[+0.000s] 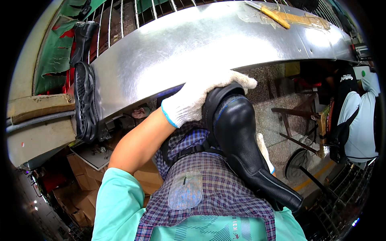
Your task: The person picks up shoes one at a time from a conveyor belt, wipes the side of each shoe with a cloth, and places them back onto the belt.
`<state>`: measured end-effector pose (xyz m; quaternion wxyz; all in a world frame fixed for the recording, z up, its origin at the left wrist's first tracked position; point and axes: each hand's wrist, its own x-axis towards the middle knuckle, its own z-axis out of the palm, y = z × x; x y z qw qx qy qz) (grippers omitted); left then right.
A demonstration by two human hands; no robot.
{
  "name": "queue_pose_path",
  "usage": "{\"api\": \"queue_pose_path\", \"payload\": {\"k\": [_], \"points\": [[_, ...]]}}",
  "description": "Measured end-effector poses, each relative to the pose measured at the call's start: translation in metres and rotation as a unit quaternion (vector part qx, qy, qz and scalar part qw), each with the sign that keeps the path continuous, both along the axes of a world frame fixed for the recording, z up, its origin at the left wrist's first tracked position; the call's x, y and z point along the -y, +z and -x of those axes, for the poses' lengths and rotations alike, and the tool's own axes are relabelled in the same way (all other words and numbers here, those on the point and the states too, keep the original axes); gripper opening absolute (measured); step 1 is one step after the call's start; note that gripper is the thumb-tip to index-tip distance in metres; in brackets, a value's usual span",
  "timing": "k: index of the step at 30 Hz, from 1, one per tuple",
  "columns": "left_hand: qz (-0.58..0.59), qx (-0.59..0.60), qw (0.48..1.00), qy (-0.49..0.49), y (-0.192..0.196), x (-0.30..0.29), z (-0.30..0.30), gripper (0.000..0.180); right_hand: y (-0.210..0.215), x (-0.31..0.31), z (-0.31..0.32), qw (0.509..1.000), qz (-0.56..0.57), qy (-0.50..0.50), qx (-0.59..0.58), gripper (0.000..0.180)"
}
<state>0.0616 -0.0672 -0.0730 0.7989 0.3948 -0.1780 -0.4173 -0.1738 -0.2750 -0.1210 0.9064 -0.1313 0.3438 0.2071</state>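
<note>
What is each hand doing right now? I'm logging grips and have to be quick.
Left hand: gloved, closed over the heel end of the black shoe.
Right hand: mostly hidden behind the shoe, white glove showing; grip cannot be told.

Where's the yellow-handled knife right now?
In the head view, the yellow-handled knife lies at upper right on the curved steel table, on a patch of clear tape, far from both hands.

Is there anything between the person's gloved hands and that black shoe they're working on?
Nothing visible. The left hand in its white glove lies directly on the black shoe at its upper end. The right hand is mostly hidden behind the shoe, so its contact cannot be judged.
</note>
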Motion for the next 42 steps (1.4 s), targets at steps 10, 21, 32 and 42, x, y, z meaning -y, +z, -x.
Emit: {"api": "queue_pose_path", "payload": {"k": [10, 21, 32, 42], "points": [[0.007, 0.026, 1.000, 0.006, 0.000, 0.000, -0.001, 0.064, -0.018, 0.002, 0.001, 0.994, -0.109, -0.020, 0.010, 0.065], [-0.014, 0.009, 1.000, 0.004, 0.004, 0.001, 0.001, 0.064, -0.003, -0.003, -0.003, 1.000, -0.018, -0.008, 0.000, 0.065], [-0.004, 0.033, 0.999, 0.014, -0.001, -0.003, -0.008, 0.063, 0.003, -0.005, -0.007, 1.000, -0.004, 0.005, -0.001, 0.064], [-0.009, 0.083, 0.997, 0.008, 0.006, 0.002, -0.004, 0.061, 0.005, -0.005, -0.010, 1.000, 0.007, 0.003, -0.003, 0.064]]}}
